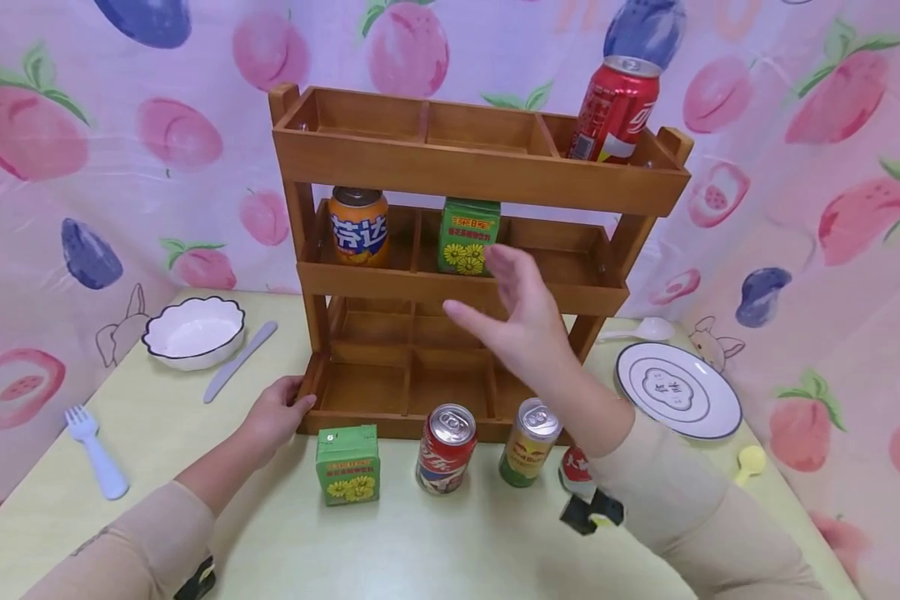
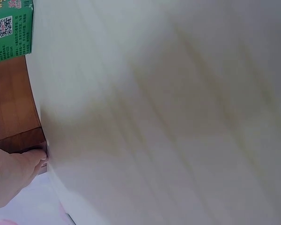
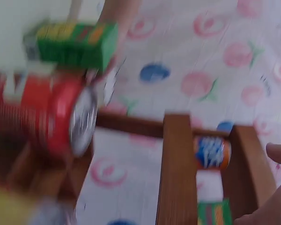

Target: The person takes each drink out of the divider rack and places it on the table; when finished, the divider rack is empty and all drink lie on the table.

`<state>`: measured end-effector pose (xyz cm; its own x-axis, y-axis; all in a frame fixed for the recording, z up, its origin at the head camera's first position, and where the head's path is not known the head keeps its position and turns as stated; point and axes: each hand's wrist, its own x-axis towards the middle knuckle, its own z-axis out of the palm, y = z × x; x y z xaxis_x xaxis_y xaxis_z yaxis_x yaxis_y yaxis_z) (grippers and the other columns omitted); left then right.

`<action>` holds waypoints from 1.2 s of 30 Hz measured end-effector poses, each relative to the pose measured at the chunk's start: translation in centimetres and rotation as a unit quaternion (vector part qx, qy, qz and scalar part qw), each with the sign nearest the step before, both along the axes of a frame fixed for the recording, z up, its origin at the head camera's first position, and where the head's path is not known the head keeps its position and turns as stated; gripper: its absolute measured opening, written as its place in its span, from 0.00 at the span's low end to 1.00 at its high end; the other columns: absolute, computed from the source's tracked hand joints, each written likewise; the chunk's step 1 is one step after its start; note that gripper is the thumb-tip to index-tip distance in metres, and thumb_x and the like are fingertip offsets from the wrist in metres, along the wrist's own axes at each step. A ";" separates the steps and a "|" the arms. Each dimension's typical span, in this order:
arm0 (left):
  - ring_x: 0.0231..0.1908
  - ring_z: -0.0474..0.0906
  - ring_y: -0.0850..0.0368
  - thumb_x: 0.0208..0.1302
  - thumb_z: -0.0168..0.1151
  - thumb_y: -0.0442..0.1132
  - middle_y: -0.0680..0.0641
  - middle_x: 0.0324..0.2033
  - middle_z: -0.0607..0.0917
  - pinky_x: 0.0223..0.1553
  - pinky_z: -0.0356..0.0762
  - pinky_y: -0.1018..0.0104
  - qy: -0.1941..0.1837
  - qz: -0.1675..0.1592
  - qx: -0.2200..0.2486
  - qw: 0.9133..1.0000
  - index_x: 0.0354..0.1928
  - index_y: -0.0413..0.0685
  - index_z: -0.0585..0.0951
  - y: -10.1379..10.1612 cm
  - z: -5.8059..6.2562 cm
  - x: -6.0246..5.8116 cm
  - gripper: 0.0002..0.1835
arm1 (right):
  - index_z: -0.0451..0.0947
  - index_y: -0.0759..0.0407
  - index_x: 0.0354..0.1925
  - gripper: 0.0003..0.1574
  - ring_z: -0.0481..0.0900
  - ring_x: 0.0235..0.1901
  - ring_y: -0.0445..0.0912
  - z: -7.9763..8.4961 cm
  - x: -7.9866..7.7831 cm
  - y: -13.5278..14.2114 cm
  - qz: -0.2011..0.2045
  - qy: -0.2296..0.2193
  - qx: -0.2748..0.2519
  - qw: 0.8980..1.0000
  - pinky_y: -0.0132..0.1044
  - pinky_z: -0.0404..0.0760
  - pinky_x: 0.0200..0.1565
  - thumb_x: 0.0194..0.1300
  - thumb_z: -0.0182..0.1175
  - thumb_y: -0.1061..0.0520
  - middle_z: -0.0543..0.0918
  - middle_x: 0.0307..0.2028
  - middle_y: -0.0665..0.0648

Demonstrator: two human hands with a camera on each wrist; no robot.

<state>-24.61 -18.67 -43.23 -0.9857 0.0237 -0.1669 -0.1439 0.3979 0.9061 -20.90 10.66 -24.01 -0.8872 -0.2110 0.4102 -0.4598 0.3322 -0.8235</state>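
A three-tier wooden shelf rack (image 1: 390,282) stands on the table. My left hand (image 1: 277,414) grips the left end of its bottom tier; the left wrist view shows the thumb and fingers (image 2: 30,161) on the wooden corner. My right hand (image 1: 525,321) is raised before the middle tier, fingers spread and holding nothing, close to a green drink carton (image 1: 468,237) in the centre compartment. An orange soda can (image 1: 358,227) sits in the compartment left of it. A red cola can (image 1: 617,108) occupies the top tier's right compartment.
Before the rack stand another green carton (image 1: 348,467), a red can (image 1: 446,450), a Red Bull can (image 1: 528,446) and a red-labelled item (image 1: 576,471) partly behind my right forearm. A bowl (image 1: 195,329), knife (image 1: 240,362) and fork (image 1: 96,450) lie left; a plate (image 1: 678,390) and spoons lie right.
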 end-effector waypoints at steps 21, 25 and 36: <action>0.55 0.63 0.40 0.66 0.48 0.36 0.31 0.56 0.66 0.56 0.62 0.50 0.002 0.009 0.008 1.000 0.61 0.31 0.59 -0.1 -0.2 -0.1 0.24 | 0.59 0.53 0.60 0.41 0.69 0.52 0.43 0.3 -13.3 1.5 -0.057 -0.034 0.109 0.992 0.35 0.68 0.54 0.51 0.66 0.54 0.72 0.52 0.52; 0.54 0.64 0.41 0.66 0.49 0.36 0.31 0.55 0.67 0.55 0.63 0.51 0.012 0.011 0.004 1.000 0.59 0.31 0.60 0.0 -0.1 0.1 0.24 | 0.64 0.58 0.53 0.34 0.73 0.48 0.43 -0.9 -11.9 1.6 -0.056 0.066 0.102 0.991 0.33 0.73 0.48 0.50 0.67 0.57 0.75 0.46 0.54; 0.56 0.62 0.41 0.67 0.47 0.36 0.32 0.57 0.65 0.56 0.61 0.50 0.002 0.004 0.004 1.000 0.61 0.31 0.58 -0.2 -0.3 -0.1 0.24 | 0.66 0.71 0.48 0.29 0.74 0.49 0.47 -1.0 -5.5 1.4 0.029 0.307 -0.011 0.951 0.37 0.74 0.48 0.46 0.64 0.73 0.75 0.48 0.63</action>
